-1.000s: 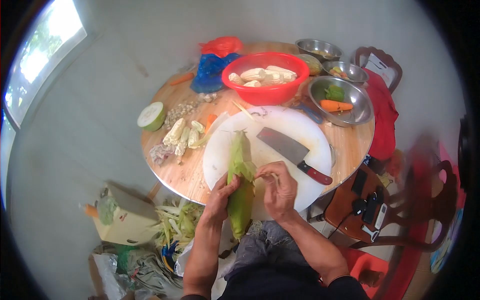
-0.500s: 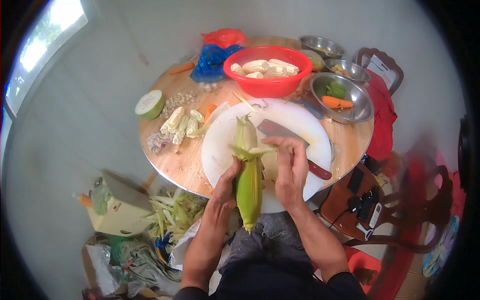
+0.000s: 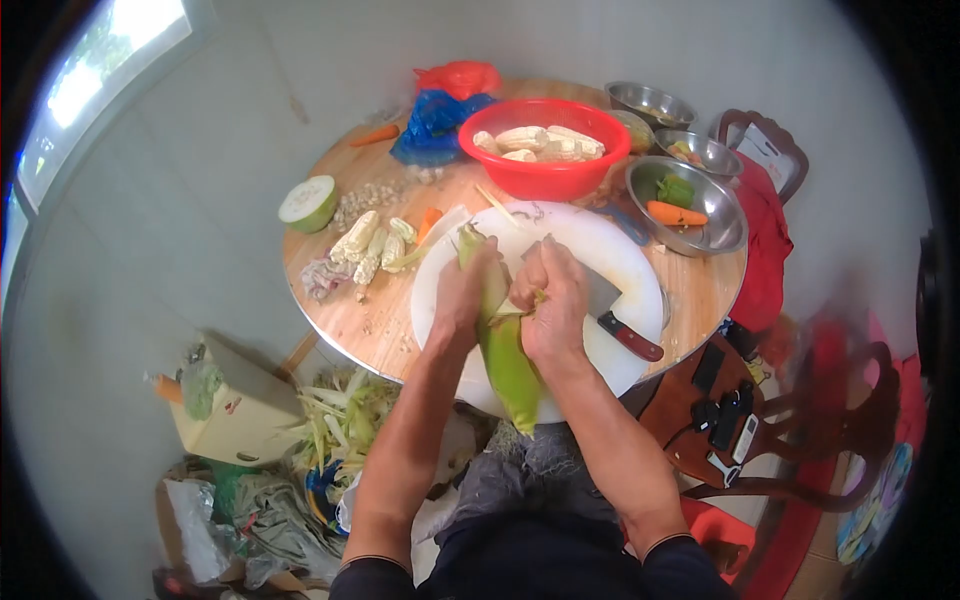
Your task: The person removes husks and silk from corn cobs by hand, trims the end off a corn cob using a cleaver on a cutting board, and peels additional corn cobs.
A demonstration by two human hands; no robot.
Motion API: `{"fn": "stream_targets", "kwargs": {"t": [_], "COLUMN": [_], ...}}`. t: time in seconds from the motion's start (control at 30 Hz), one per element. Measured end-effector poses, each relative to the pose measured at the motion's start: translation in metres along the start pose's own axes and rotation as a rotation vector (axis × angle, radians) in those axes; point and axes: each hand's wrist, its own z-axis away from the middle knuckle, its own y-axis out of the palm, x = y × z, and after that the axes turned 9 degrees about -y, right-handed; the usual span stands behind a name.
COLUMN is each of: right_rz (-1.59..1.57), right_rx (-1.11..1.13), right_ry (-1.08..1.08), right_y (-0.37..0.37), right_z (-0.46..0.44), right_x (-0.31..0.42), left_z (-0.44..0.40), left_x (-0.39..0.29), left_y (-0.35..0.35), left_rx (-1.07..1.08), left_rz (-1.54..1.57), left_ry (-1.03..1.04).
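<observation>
An ear of corn (image 3: 513, 362) in its green husk slants over the near part of the white round cutting board (image 3: 620, 235), its pointed end toward me. My left hand (image 3: 472, 292) is wrapped round the upper part of the ear from the left. With its fingers curled, my right hand (image 3: 555, 300) grips husk leaves on the ear's right side. A cleaver (image 3: 632, 336) with a dark red handle lies on the board just right of my right hand, its blade partly hidden.
A red basket (image 3: 545, 180) of husked corn stands behind the board. Left of it lie corn pieces (image 3: 368, 250), a cut gourd (image 3: 308, 204) and a blue bag (image 3: 432, 128). Steel bowls, one holding a carrot (image 3: 676, 214), stand at the right. Stripped husks (image 3: 345, 415) fill the floor at left.
My left hand has moved up along the ear. The right hand, fingers spread near the husk before, has closed on the leaves and pulled them downward. The ear tilts more now.
</observation>
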Motion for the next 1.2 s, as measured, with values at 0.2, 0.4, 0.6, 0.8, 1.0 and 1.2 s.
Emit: {"fn": "stream_targets", "kwargs": {"t": [0.2, 0.4, 0.6, 0.8, 1.0, 1.2], "right_rz": [0.173, 0.241, 0.269, 0.379, 0.407, 0.748], "right_rx": [-0.117, -0.058, -0.063, -0.052, 0.003, 0.372], "right_ry": [0.104, 0.021, -0.001, -0.040, -0.070, 0.191], "right_y": [0.006, -0.016, -0.025, -0.027, -0.058, -0.062], "right_z": [0.056, 0.103, 0.137, 0.149, 0.145, 0.109], "right_x": [0.019, 0.028, 0.032, 0.034, 0.017, 0.027], "left_z": [-0.045, -0.065, -0.092, -0.097, -0.093, -0.051], "left_x": [-0.001, 0.007, 0.023, 0.029, 0.016, -0.052], "left_y": [-0.027, -0.044, -0.066, -0.063, -0.061, -0.052], "left_rx": [0.069, 0.021, 0.031, -0.027, 0.023, 0.273], "left_rz": [0.340, 0.396, 0.465, 0.480, 0.558, 0.371], "left_ry": [-0.023, -0.070, -0.090, -0.074, -0.016, 0.418]}}
